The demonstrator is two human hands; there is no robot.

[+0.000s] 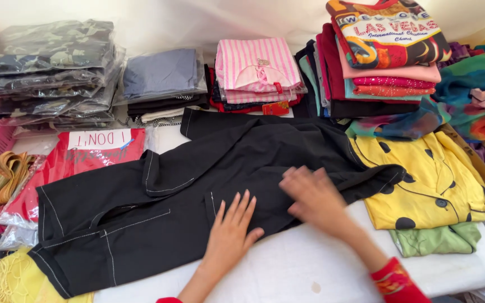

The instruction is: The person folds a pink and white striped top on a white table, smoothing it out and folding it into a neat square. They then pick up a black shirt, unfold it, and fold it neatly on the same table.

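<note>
Black cloth with pale contrast stitching fills the middle of the white table (pixel 310 269) — a black garment (pixel 197 185) laid out flat, its legs or sleeves running to the near left. The risk I see is bunching: the right hand (pixel 312 196) looks blurred, and a quick sweep could drag the fabric into a ridge or push its right edge onto the yellow dotted shirt (pixel 428 179) just beside it. The left hand (pixel 230 233) lies flat on the near hem, fingers spread and pressing, gripping nothing. The right hand rests palm-down further right on the same cloth, fingers loosely together — open, not pinching as far as the blur allows. Along the far side stand folded stacks: bagged camouflage clothes (pixel 46 62), a pink striped piece (pixel 256 64).
</note>
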